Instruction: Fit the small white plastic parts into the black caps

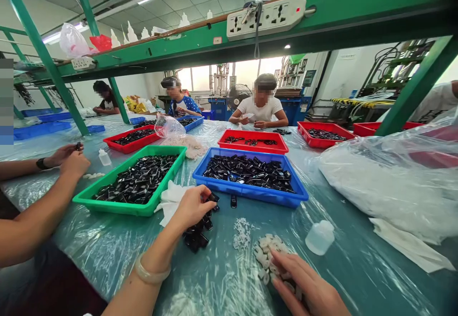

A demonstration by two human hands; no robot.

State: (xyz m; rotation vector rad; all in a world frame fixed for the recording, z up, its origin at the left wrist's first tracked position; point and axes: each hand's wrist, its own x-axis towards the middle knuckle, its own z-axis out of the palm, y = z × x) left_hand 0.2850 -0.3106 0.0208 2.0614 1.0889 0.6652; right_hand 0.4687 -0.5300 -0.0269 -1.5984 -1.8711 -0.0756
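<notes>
My left hand (195, 206), with a bangle on its wrist, pinches a small glossy black piece (213, 197) between thumb and fingers. Below it lies a loose heap of similar black pieces (196, 235), partly covered by the hand. My right hand (307, 282) rests with its fingers apart on a pile of small off-white pieces (268, 249); its fingertips reach in among them. Beside that pile is a smaller scatter of translucent bits (242, 233). One black piece (234, 201) lies alone by the front of the blue tray (246, 193).
A green tray (118, 208) of black pieces stands left, a white tissue (171, 201) beside it. A squat translucent bottle (320, 237) and large plastic bag (386, 178) are right. Red trays (252, 148) lie beyond. A co-worker's hands (73, 158) work at left; others sit opposite.
</notes>
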